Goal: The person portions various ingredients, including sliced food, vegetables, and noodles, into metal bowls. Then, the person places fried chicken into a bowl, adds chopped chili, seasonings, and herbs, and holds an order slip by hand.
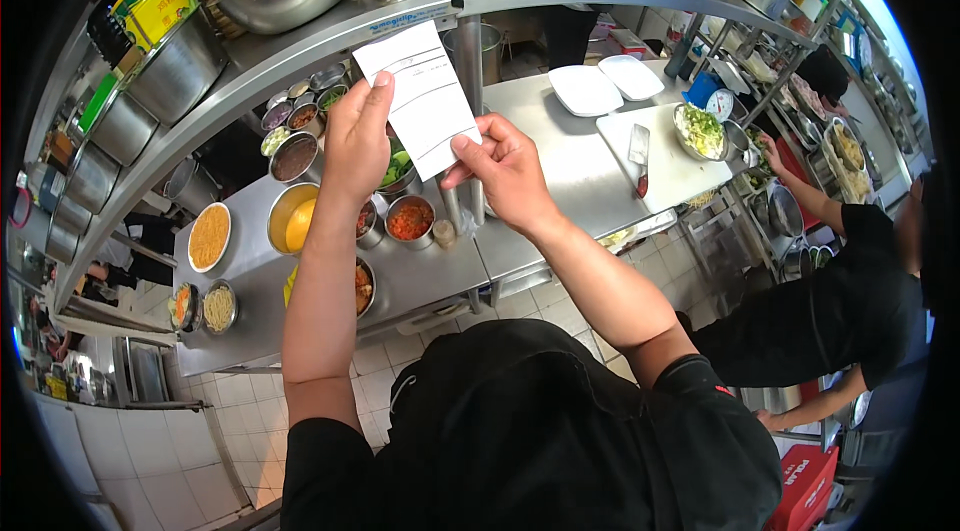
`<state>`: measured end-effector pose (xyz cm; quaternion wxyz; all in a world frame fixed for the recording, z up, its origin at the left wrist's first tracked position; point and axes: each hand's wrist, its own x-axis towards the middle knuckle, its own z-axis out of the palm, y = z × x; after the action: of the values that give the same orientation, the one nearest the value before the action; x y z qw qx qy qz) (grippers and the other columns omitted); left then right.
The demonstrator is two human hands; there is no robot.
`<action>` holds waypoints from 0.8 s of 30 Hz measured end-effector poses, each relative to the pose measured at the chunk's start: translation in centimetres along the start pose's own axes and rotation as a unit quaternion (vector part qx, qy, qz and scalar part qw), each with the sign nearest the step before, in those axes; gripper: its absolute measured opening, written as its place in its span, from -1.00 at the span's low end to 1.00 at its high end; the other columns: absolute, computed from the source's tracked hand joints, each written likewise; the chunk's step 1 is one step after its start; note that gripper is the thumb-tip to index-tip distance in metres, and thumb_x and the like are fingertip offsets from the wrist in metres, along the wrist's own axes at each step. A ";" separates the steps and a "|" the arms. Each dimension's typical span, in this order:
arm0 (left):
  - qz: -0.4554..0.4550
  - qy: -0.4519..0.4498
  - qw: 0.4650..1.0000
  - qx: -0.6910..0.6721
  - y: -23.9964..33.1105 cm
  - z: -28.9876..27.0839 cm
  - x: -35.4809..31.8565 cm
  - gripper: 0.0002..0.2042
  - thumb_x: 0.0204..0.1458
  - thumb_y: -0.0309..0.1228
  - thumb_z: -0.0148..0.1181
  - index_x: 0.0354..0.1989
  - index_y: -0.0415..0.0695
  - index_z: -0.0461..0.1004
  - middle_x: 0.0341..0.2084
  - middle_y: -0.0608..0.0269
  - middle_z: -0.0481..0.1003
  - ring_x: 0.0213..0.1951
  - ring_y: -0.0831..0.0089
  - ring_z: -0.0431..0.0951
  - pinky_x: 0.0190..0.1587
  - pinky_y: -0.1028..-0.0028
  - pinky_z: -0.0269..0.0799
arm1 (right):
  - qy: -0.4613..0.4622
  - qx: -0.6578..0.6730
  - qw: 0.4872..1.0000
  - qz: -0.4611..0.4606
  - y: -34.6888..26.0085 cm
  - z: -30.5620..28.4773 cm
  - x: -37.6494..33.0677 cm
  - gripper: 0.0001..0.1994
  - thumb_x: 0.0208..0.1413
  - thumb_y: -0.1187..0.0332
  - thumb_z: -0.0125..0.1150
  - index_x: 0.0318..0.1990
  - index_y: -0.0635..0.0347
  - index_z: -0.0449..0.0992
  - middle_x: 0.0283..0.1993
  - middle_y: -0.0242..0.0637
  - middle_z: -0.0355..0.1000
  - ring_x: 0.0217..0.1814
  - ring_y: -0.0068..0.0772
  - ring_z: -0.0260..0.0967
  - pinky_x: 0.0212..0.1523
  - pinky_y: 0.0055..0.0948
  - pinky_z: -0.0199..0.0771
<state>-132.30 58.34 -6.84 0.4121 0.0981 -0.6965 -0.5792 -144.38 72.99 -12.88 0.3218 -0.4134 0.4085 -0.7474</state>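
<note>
Both hands pinch a slip point(420, 96): left hand point(357, 136) at its left edge, right hand point(503, 166) at its lower corner. Bowls point(410, 221) below sit untouched (nothing plated yet).

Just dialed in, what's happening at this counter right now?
A person in black holds a white paper slip up in both hands: the left hand pinches its left edge, the right hand its lower corner. Below is a steel counter with bowls of ingredients. A cleaver lies on the cutting board, where a co-worker stands.
</note>
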 end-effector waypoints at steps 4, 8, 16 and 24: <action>0.017 0.008 1.000 0.001 0.1 0.7 0.0 -0.60 0.45 -0.18 -0.06 -0.16 -0.30 0.55 -0.33 0.37 0.54 -0.29 0.70 0.41 -0.21 0.57 0.34 | 0.012 0.015 1.000 0.019 0.8 -0.2 0.0 -0.83 0.40 0.37 0.15 -0.04 0.31 0.41 -0.28 -0.20 0.60 -0.38 -0.45 0.60 -0.27 -0.50 0.61; 0.015 -0.016 0.999 0.036 -0.6 -0.1 0.1 -0.59 0.45 -0.15 -0.06 -0.16 -0.31 0.54 -0.31 0.36 0.56 -0.32 0.70 0.45 -0.25 0.60 0.37 | 0.025 0.025 0.999 0.023 0.9 0.3 0.0 -0.84 0.39 0.37 0.15 -0.04 0.29 0.41 -0.29 -0.21 0.60 -0.40 -0.45 0.59 -0.28 -0.49 0.61; -0.007 -0.031 0.999 0.001 0.4 -0.4 -0.4 -0.62 0.43 -0.18 -0.02 -0.10 -0.30 0.54 -0.31 0.29 0.60 -0.34 0.64 0.57 -0.26 0.55 0.52 | 0.047 0.024 0.999 0.002 0.7 0.9 1.3 -0.83 0.39 0.36 0.15 -0.02 0.28 0.40 -0.28 -0.23 0.59 -0.41 -0.50 0.57 -0.30 -0.53 0.60; 0.018 -0.016 0.999 0.049 -0.3 -0.6 0.5 -0.69 0.39 -0.27 0.07 -0.11 -0.32 0.55 -0.36 0.28 0.60 -0.38 0.65 0.55 -0.32 0.56 0.49 | 0.050 0.060 0.997 0.016 0.9 1.3 2.3 -0.82 0.39 0.36 0.17 -0.02 0.27 0.40 -0.27 -0.25 0.59 -0.39 -0.52 0.57 -0.31 -0.55 0.60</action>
<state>-132.27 57.54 -6.87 0.4059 0.0969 -0.7322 -0.5383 -144.14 70.22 -12.40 0.3371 -0.3489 0.3849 -0.7851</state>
